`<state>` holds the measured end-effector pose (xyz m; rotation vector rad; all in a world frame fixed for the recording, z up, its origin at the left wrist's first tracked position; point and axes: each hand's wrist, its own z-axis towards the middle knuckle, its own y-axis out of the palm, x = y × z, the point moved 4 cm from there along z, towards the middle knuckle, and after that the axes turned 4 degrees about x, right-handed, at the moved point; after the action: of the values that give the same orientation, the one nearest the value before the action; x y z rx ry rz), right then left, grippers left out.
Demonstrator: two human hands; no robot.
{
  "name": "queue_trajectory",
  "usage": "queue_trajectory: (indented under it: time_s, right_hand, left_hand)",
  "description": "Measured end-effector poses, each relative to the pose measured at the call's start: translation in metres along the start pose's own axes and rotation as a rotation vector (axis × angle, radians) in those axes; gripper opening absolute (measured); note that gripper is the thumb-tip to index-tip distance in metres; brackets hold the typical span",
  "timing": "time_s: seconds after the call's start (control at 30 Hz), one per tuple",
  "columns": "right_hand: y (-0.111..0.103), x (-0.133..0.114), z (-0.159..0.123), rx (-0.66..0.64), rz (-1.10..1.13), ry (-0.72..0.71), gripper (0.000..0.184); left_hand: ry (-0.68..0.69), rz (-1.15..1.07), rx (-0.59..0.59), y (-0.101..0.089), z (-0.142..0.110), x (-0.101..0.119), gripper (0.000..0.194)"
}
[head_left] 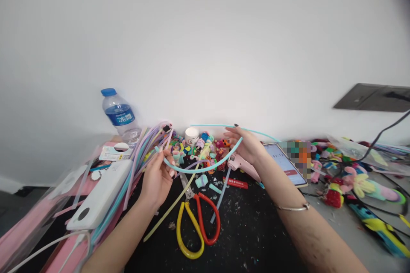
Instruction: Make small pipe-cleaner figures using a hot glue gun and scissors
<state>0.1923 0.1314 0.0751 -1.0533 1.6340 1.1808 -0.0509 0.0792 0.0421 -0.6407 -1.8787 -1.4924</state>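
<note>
My left hand (162, 170) is closed in a pinch on one end of a light blue pipe cleaner (205, 170), which bows down and rises to a free tip before my right wrist. My right hand (241, 143) is raised opposite, fingertips together at a second light blue pipe cleaner (262, 133) that runs along the wall; the grip itself is partly hidden. Below lie scissors (190, 196) with one yellow and one red handle, a pale yellow pipe cleaner (173, 209) and short blue cut pieces (201, 180). A pink glue gun (245, 166) rests beside my right wrist.
Bundled pastel pipe cleaners (128, 183), a white power bank (101, 196) with cable and a water bottle (120, 115) stand left. Small colourful pieces and a white tub (192, 135) line the wall. To the right are a phone (283, 164), fuzzy figures (361, 183) and black cables (384, 132).
</note>
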Motion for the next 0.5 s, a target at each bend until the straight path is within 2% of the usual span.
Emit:
queue_trajectory:
  time_s: [0.1,0.27,0.33,0.4,0.5]
  right_hand:
    - [0.004,0.01,0.002,-0.074,-0.102,0.1,0.019]
    - [-0.004,0.025,-0.019,-0.115,-0.141,0.098,0.033]
    - [-0.007,0.03,-0.033,-0.225,-0.007,0.096,0.032]
    - [-0.012,0.032,-0.045,-0.321,0.238,0.058,0.036]
    - [-0.027,0.037,-0.058,-0.353,0.489,0.052,0.051]
  left_hand:
    - [-0.041,0.01,-0.026,0.001,-0.004,-0.004,0.016]
    - [-0.126,-0.003,-0.011,-0.001,-0.007,-0.014,0.02]
    - [-0.148,-0.014,0.017,-0.003,-0.006,-0.017,0.023]
    - [-0.167,-0.021,0.048,-0.003,-0.006,-0.019,0.025]
    - [-0.198,-0.032,0.069,-0.001,-0.009,-0.021,0.025]
